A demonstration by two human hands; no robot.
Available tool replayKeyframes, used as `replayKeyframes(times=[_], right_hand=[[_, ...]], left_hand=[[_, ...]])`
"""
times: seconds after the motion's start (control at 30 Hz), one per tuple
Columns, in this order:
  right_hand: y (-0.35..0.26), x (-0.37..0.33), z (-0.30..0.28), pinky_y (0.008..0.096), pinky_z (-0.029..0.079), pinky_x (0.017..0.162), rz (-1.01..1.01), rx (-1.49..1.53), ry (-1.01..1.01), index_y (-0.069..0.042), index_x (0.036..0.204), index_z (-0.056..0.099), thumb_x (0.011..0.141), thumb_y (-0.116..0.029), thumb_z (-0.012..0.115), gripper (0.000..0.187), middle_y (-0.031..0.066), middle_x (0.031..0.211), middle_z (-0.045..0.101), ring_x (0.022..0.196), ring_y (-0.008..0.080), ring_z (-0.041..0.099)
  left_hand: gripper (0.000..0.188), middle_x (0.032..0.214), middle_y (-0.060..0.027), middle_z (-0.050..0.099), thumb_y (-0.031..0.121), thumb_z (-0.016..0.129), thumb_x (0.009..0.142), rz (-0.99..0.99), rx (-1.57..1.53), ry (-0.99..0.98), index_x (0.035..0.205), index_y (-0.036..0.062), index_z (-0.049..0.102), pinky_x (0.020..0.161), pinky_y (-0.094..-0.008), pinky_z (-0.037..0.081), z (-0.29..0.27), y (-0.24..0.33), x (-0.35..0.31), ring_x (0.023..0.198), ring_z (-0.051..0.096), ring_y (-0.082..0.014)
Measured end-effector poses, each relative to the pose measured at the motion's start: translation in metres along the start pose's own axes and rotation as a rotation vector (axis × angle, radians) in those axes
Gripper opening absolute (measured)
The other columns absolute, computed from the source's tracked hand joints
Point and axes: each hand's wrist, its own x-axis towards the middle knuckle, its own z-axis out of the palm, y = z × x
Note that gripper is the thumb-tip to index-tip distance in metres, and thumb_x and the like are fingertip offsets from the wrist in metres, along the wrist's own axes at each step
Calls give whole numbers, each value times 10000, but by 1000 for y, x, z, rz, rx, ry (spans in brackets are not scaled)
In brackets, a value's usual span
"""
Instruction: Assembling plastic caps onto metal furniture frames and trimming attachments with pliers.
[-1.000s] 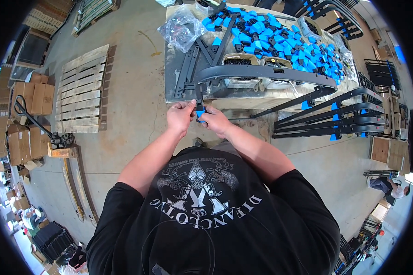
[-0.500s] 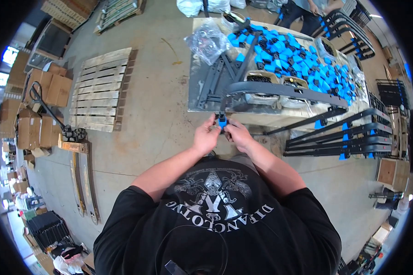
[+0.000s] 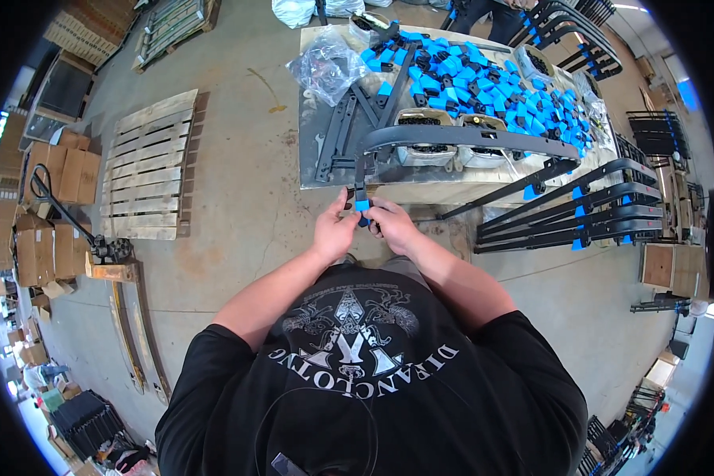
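Note:
A black bent metal tube frame (image 3: 468, 136) lies across the near edge of the table, one end pointing toward me. On that end sits a blue plastic piece (image 3: 362, 205) with a dark lower part. My left hand (image 3: 335, 228) grips the piece from its left side, thumb and fingers around it. From the right, my right hand (image 3: 394, 226) has its fingers curled in against the lower part of the same piece. Anything small inside those right fingers is hidden.
Many loose blue pieces (image 3: 484, 87) cover the table (image 3: 313, 127), beside bins of small black parts (image 3: 425, 151) and a clear plastic bag (image 3: 327, 67). Finished-looking black frames (image 3: 587, 214) stack at the right. A wooden pallet (image 3: 149, 170) and pallet jack (image 3: 113, 258) stand left. Another person stands beyond the table.
The whole scene has shifted slightly left and up in the picture as my head moved. Both hands stay on the blue piece, with only slight finger movement.

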Motion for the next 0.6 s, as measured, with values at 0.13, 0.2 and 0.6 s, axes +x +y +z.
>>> replayKeyframes(times=[0.13,0.2,0.6], right_hand=[[-3,-5,10,244,387,550,-77,-141,70,-63,1380,535,897,-110,630,495,-6,844,556,643,75,489],[-5,-3,7,240,395,560,-108,-187,58,-74,1398,525,901,-96,616,505,-10,833,544,651,77,493],[-3,2,1,265,447,576,-155,-277,153,-64,1351,544,920,-129,584,437,22,888,596,690,110,547]], left_hand=[[684,1290,-119,607,96,653,929,161,89,-11,1540,-3,361,813,-240,487,-2,-30,11,863,579,-90],[683,1334,-110,582,93,641,937,-37,-42,-20,1549,8,348,795,-232,486,2,-1,-2,816,573,-70],[627,1413,-109,564,112,674,921,91,193,-23,1501,42,445,919,-311,485,0,-2,6,1068,602,-169]])
